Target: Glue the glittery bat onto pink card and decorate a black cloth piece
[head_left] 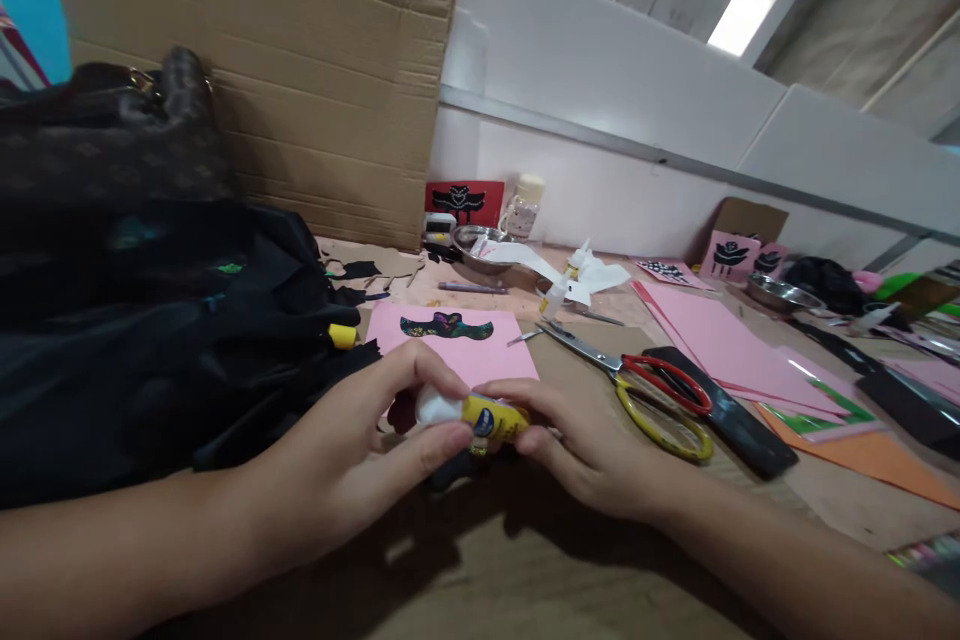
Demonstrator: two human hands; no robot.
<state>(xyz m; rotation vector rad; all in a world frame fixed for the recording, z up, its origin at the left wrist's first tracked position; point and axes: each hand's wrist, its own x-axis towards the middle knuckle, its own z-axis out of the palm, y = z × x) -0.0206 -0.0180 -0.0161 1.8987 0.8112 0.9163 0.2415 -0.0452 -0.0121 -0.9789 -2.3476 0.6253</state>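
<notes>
Between both hands, over the near part of the table, is a glue stick point(491, 417) with a white end and a yellow label. My left hand point(360, 440) pinches its white end between thumb and fingers. On the yellow end, the fingers and thumb of my right hand point(592, 445) are closed. Just beyond lies a pink sheet point(506, 355) bearing a dark, glittery cut-out shape point(446, 325). A small yellow cap point(343, 335) rests left of that sheet. Dark pieces below the glue stick are partly hidden by my hands.
Scissors point(637, 380) with red and yellow handles lie to the right, near pink sheets point(720, 340). Small glue bottles point(555, 298) and a metal bowl point(480, 245) stand farther back. Black material point(150, 350) and a brown handbag point(112, 150) fill the left, before a cardboard panel point(322, 70).
</notes>
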